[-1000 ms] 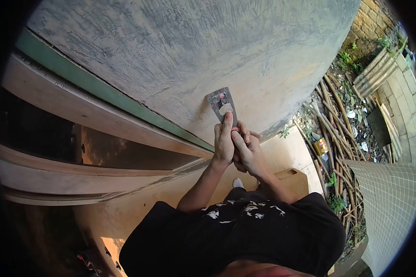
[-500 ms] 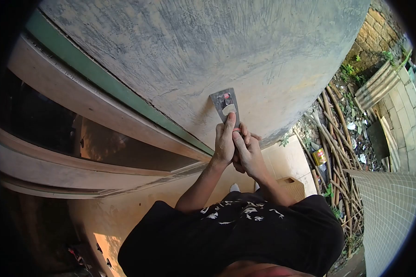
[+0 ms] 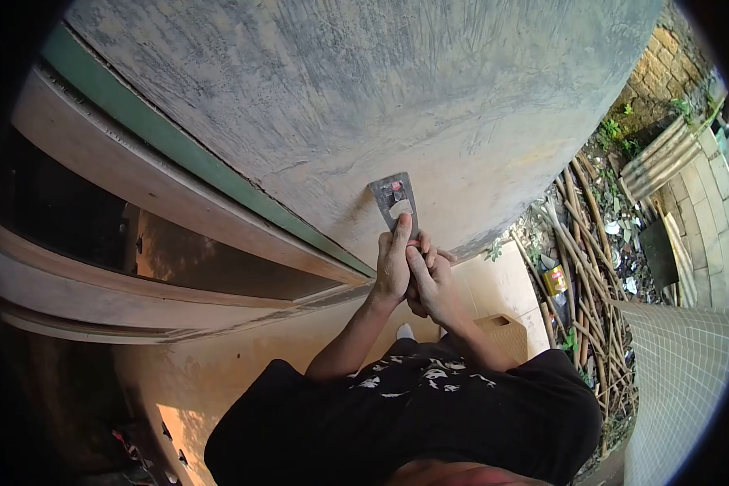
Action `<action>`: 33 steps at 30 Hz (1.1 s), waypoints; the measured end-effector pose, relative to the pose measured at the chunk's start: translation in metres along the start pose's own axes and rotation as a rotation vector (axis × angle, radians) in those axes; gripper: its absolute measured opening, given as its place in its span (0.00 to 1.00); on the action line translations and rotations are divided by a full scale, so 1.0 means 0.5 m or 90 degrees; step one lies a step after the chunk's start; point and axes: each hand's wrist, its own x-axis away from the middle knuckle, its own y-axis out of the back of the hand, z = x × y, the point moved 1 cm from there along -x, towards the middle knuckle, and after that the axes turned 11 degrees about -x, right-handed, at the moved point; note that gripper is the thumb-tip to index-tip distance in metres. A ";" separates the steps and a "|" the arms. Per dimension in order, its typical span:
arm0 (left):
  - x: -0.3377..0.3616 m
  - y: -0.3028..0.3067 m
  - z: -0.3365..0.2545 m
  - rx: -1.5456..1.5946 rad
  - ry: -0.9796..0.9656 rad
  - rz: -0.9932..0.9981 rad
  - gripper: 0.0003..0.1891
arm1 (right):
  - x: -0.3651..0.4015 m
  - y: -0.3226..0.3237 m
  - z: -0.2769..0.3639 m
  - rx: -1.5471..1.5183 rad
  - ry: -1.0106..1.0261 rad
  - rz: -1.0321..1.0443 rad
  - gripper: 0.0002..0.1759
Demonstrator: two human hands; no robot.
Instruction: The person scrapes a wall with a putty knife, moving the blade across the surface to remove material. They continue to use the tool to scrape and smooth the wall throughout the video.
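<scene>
Both my hands are wrapped around the handle of a putty knife (image 3: 396, 194). Its wide grey blade, smeared with pale residue, meets the scratched grey-blue wall (image 3: 364, 97). My left hand (image 3: 392, 267) is closed on the handle, its thumb stretched along the base of the blade. Just right of it, my right hand (image 3: 436, 285) closes over the lower part of the handle, some of its fingers overlapping the left hand. Most of the handle is hidden by the fingers. Pale dust coats both hands.
To the left runs a window frame (image 3: 178, 267) with a green border strip (image 3: 130, 113). A tan box (image 3: 502, 334) stands on the tiled floor near my right arm. Wooden poles (image 3: 595, 251), litter and a yellow packet (image 3: 556, 280) lie right, beside a pale grid-patterned sheet (image 3: 688, 348).
The putty knife and both hands have moved a short way down along the wall, towards my body. The grip looks the same. The camera view has shifted slightly.
</scene>
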 end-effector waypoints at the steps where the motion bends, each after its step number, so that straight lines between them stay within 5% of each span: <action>1: 0.003 0.002 -0.001 0.011 0.008 -0.009 0.28 | -0.001 -0.005 -0.001 0.002 0.003 0.004 0.20; 20: -0.002 0.028 0.015 0.025 0.043 0.004 0.27 | -0.011 -0.004 -0.037 0.054 0.068 -0.040 0.16; 27: -0.006 0.029 0.000 0.001 0.048 0.011 0.26 | -0.011 -0.011 -0.023 0.031 -0.033 -0.043 0.17; 33: -0.012 0.023 -0.015 -0.064 -0.003 0.007 0.30 | -0.021 -0.023 -0.004 0.059 0.040 -0.033 0.17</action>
